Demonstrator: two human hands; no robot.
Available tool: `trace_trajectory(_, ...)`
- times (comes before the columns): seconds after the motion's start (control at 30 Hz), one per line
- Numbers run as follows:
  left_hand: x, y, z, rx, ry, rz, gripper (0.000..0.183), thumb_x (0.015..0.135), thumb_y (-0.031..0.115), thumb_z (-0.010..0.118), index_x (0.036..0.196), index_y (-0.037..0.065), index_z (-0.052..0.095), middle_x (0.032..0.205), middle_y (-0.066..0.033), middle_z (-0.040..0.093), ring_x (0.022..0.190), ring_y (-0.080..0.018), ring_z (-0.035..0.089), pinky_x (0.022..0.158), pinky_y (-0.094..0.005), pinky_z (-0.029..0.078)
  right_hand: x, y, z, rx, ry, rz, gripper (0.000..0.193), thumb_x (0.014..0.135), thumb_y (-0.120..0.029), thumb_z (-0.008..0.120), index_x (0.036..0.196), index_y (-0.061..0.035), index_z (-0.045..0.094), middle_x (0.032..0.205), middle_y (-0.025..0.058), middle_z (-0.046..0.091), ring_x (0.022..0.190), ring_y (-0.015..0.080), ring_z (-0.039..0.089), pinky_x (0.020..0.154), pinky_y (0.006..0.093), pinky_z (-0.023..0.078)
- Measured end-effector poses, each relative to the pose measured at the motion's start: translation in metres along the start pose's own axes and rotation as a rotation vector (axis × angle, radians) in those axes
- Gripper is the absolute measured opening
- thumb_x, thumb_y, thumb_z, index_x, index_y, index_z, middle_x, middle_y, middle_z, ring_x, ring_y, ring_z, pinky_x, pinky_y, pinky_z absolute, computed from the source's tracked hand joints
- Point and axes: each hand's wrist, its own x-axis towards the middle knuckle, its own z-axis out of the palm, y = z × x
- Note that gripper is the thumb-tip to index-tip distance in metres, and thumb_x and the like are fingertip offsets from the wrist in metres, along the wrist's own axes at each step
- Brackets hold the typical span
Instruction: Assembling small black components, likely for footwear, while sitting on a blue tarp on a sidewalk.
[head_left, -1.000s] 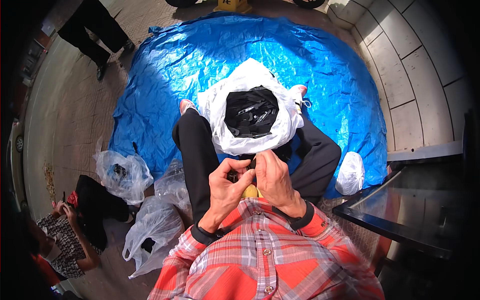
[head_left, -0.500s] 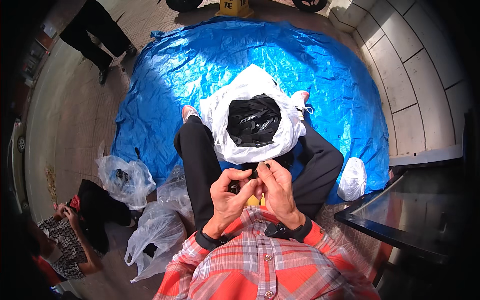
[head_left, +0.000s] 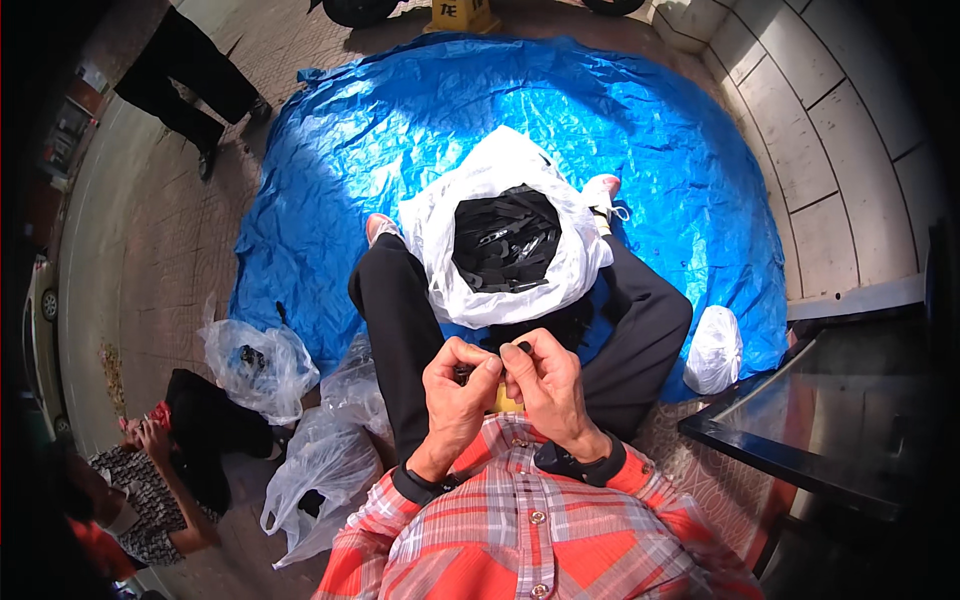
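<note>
My left hand point(head_left: 455, 390) and right hand point(head_left: 545, 385) meet over my lap, fingers pinched shut on a small black piece point(head_left: 490, 362) between them. The white bag point(head_left: 440, 250) between my knees looks well filled with black bits; can't tell how many remain. Blue tarp point(head_left: 400, 120) underneath, paved ground, tiled wall point(head_left: 850, 130) on the right.

I see a crumpled blue tarp point(head_left: 420, 130) spread over brick paving point(head_left: 190, 250) in hard sunlight. At three o'clock, pale tiled slabs point(head_left: 830, 150); at four, perhaps a dark glass counter point(head_left: 840, 420).
</note>
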Motion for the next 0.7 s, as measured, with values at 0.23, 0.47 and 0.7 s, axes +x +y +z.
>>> trace_trajectory(0.23, -0.001, 0.014, 0.009, 0.011, 0.034, -0.076, 0.012, 0.083, 0.008, 0.060, 0.091, 0.001, 0.056, 0.065, 0.0006, 0.054, 0.048, -0.0017, 0.040, 0.044, -0.0171, 0.031, 0.004, -0.004, -0.006, 0.114, -0.018, 0.090, 0.019, 0.090, -0.018, 0.053, 0.079, -0.0023, 0.051, 0.061, 0.0001, 0.051, 0.050, 0.0042, 0.048, 0.044, 0.0183, 0.038)
trace_trajectory(0.47, -0.004, 0.015, 0.006, 0.065, -0.044, -0.118, 0.009, 0.083, 0.005, 0.058, 0.091, 0.000, 0.059, 0.060, 0.0018, 0.052, 0.045, -0.0015, 0.040, 0.041, -0.0172, 0.028, 0.001, -0.001, -0.008, 0.449, 0.002, 0.273, 0.021, 0.089, -0.021, 0.054, 0.078, -0.0034, 0.051, 0.060, 0.0007, 0.050, 0.048, 0.0058, 0.047, 0.043, 0.0191, 0.036)
trace_trajectory(0.7, -0.005, 0.015, 0.007, -0.014, -0.045, -0.155, 0.008, 0.082, 0.001, 0.058, 0.090, 0.000, 0.059, 0.062, -0.0001, 0.055, 0.044, -0.0010, 0.039, 0.039, -0.0171, 0.027, -0.001, -0.004, -0.010, 0.579, -0.010, 0.337, 0.020, 0.089, -0.021, 0.055, 0.079, -0.0031, 0.052, 0.061, 0.0022, 0.051, 0.048, 0.0078, 0.047, 0.044, 0.0207, 0.036)
